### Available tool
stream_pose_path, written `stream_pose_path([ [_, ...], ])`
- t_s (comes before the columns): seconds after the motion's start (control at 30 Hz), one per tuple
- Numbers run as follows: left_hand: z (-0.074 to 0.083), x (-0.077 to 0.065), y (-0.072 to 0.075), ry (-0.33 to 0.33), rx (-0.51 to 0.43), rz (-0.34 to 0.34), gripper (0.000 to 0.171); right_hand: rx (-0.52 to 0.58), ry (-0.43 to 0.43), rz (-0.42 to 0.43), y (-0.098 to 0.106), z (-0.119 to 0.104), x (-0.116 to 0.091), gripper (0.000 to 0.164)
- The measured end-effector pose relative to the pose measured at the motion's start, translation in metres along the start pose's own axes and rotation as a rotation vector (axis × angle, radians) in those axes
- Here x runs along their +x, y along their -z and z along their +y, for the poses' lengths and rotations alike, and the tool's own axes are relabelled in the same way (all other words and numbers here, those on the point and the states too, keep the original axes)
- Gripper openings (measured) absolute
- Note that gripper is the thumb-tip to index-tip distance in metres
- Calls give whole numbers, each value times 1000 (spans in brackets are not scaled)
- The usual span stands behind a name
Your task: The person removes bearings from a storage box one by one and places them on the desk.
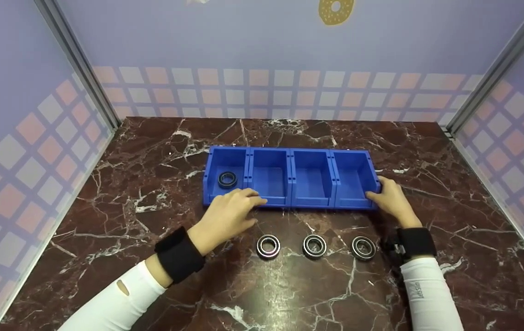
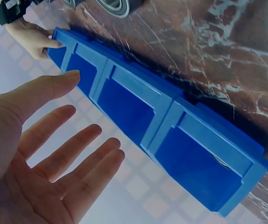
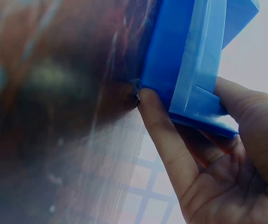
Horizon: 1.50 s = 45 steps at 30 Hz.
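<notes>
A row of joined blue bins (image 1: 268, 201) stands on the table, its low fronts facing me. One ball bearing (image 1: 227, 179) lies in the leftmost compartment. My left hand (image 1: 227, 215) hovers by the front of the left bins, and the left wrist view shows its fingers (image 2: 85, 186) spread and holding nothing. At the row's right end, my right hand (image 1: 393, 198) grips the side wall, thumb inside. In the right wrist view, one finger (image 3: 164, 140) reaches to the bin's lower edge. Three more bearings, left (image 1: 268, 247), middle (image 1: 314, 246) and right (image 1: 363, 248), lie in front of the bins.
The dark red marbled tabletop (image 1: 151, 248) carries everything. Purple panels with pink and white checks, such as the back wall (image 1: 271, 50), close off the rear and both sides. Black bands (image 1: 180, 255) are strapped round both wrists.
</notes>
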<state>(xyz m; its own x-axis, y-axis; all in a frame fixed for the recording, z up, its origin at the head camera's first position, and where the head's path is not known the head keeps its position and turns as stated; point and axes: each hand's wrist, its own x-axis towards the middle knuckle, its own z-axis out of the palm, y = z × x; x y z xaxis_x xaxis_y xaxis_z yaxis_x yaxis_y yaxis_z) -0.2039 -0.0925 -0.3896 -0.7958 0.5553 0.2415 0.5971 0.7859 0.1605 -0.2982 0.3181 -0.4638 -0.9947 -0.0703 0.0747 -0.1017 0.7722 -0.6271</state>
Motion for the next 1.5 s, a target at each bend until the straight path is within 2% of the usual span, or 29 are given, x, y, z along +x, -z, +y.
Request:
stream_pose_path([
  [0.2,-10,1,2,32,-9,50,43,-5,-8,-6,1,0,0,49],
  [0.6,-35,7,5,128,-16,70,46,-12,-8,-6,1,0,0,50],
  [1.1,-59,18,1,248,-61,50,46,-9,-13,-7,0,-1,-1,49],
  [1.5,-71,28,-6,309,-64,14,46,-11,-14,-8,0,-2,-1,49],
])
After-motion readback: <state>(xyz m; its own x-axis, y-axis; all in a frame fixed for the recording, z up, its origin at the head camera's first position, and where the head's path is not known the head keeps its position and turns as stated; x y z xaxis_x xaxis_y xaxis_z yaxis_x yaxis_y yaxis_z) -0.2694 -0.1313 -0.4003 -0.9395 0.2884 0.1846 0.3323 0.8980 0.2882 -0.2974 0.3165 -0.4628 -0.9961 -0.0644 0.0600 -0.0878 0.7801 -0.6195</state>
